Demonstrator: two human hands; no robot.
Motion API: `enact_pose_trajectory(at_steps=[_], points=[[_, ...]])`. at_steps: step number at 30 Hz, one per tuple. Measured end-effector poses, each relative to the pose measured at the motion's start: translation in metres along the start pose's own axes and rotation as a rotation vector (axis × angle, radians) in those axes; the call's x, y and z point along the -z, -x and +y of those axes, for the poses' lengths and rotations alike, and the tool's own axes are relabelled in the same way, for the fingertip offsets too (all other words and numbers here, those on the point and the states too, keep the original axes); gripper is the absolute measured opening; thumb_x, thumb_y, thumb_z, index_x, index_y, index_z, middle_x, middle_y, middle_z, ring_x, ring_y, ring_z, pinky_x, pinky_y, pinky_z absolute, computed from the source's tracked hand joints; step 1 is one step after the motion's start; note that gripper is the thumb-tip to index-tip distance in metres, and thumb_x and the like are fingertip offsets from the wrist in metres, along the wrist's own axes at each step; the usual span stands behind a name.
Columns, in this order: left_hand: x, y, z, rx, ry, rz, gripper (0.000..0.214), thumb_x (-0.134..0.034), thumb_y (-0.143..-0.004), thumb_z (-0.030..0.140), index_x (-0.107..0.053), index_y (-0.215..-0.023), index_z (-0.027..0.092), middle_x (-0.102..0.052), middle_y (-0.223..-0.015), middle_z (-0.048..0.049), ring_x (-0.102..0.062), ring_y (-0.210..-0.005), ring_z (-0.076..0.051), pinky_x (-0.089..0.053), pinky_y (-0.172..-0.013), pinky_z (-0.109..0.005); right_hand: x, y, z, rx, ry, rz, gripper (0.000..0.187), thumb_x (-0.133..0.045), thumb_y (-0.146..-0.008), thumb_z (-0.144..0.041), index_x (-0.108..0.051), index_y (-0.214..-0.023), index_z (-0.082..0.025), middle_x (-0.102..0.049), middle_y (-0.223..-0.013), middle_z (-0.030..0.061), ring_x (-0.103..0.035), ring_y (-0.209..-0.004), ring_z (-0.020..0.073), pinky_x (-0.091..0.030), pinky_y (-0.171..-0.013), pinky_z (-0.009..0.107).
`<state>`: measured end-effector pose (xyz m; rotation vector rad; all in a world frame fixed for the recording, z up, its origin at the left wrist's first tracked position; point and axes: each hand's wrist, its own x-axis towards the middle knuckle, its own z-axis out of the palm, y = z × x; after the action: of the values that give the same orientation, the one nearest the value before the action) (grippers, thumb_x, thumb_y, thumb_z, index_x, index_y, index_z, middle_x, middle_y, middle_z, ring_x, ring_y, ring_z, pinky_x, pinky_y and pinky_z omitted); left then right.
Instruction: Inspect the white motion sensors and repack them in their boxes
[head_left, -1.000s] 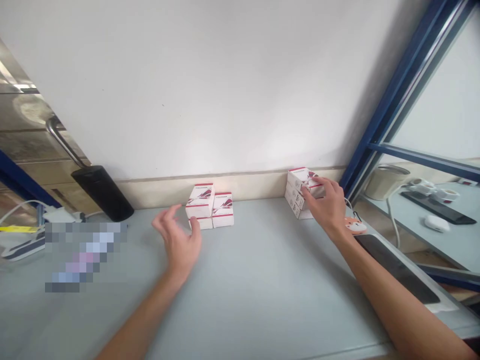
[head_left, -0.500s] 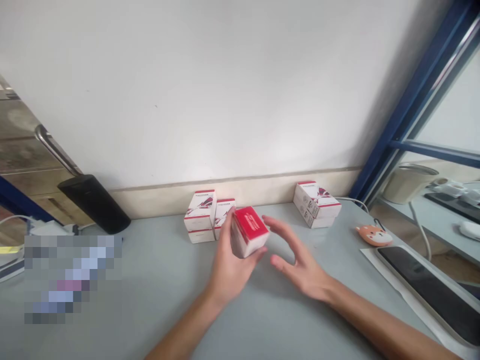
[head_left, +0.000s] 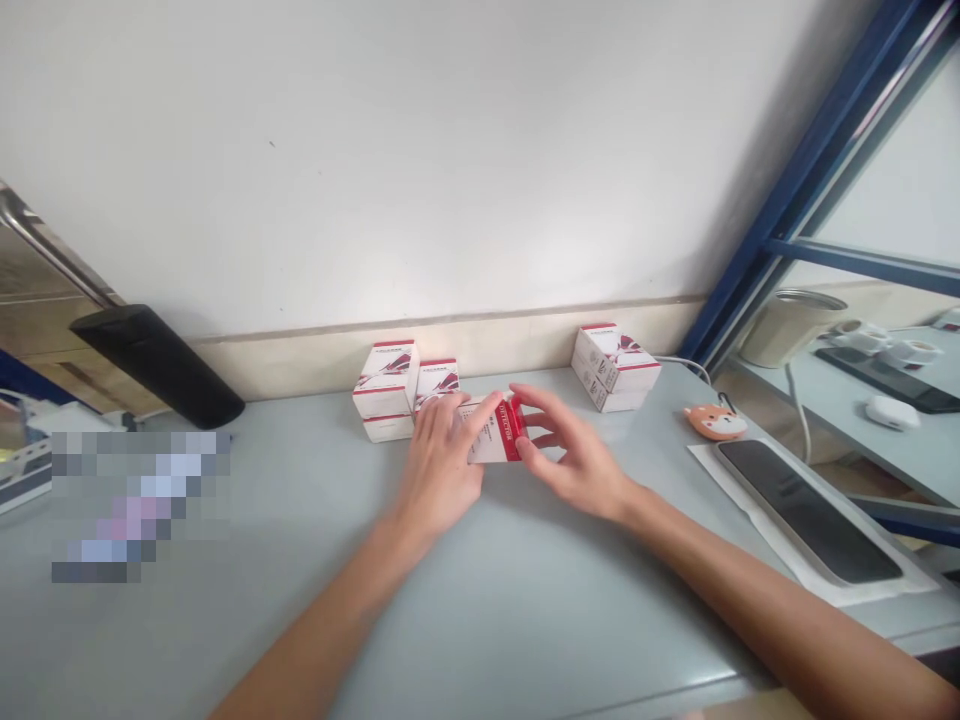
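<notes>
Both hands meet on one small red-and-white box (head_left: 497, 434) resting low over the grey table (head_left: 480, 600). My left hand (head_left: 439, 470) lies over its left side with fingers along the top. My right hand (head_left: 570, 455) pinches its red right end with thumb and fingers. Just behind, a cluster of like boxes (head_left: 397, 390) stands against the wall base. A second stack of two boxes (head_left: 615, 367) sits farther right by the wall.
A black cylinder (head_left: 157, 365) leans at the back left. An orange fox-shaped trinket (head_left: 716, 422) and a dark phone on a white sheet (head_left: 806, 510) lie to the right. Blue shelf posts (head_left: 780, 200) stand at the right, with a neighbouring desk behind.
My right hand left the right stack and joined my left hand. The box, held up tilted half a second ago, has come down beside the left cluster, gripped by both hands.
</notes>
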<state>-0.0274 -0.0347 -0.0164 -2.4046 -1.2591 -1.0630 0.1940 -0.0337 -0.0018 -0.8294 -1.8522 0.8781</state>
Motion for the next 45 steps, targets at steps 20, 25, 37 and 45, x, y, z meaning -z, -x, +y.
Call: enact_pose_trajectory(at_steps=[20,25,37,45], points=[[0.013,-0.004,0.004,-0.014,-0.075,-0.063,0.083,-0.058,-0.083,-0.006,-0.042,-0.15,0.041,-0.037,-0.139,-0.0108,-0.047,-0.13,-0.034,-0.052,-0.107,-0.058,0.02,-0.006,0.007,0.078,0.387,0.114,0.032,-0.042,-0.093,-0.011,-0.07,-0.083,-0.023,-0.06,-0.125,0.007,-0.063,-0.089,0.018,-0.05,-0.077,0.031],[0.014,-0.004,0.008,0.068,-0.068,-0.073,0.092,-0.062,-0.083,-0.001,-0.036,-0.16,0.043,-0.038,-0.137,-0.0109,-0.049,-0.132,-0.034,-0.051,-0.109,-0.056,0.024,-0.005,-0.01,0.067,0.484,-0.006,0.03,-0.046,-0.092,-0.015,-0.072,-0.081,-0.024,-0.064,-0.124,0.0075,-0.059,-0.118,0.028,-0.049,-0.097,0.043],[0.014,-0.001,0.02,0.009,-0.089,-0.137,0.105,-0.058,-0.083,-0.001,-0.015,-0.168,0.044,-0.046,-0.13,-0.0106,-0.05,-0.125,-0.033,-0.048,-0.111,-0.056,0.014,-0.008,0.01,0.225,0.456,0.121,0.027,-0.069,-0.098,-0.04,-0.071,-0.124,-0.032,-0.048,-0.15,0.0117,-0.045,-0.144,0.032,-0.046,-0.115,0.052],[0.016,-0.004,0.023,0.092,-0.174,-0.132,0.103,-0.064,-0.088,0.008,-0.01,-0.169,0.042,-0.048,-0.135,-0.0123,-0.053,-0.128,-0.034,-0.05,-0.109,-0.055,0.029,-0.015,0.001,0.327,0.612,0.429,0.017,-0.067,-0.1,-0.038,-0.071,-0.113,-0.029,-0.061,-0.136,0.0109,-0.056,-0.131,0.0302,-0.047,-0.113,0.053]])
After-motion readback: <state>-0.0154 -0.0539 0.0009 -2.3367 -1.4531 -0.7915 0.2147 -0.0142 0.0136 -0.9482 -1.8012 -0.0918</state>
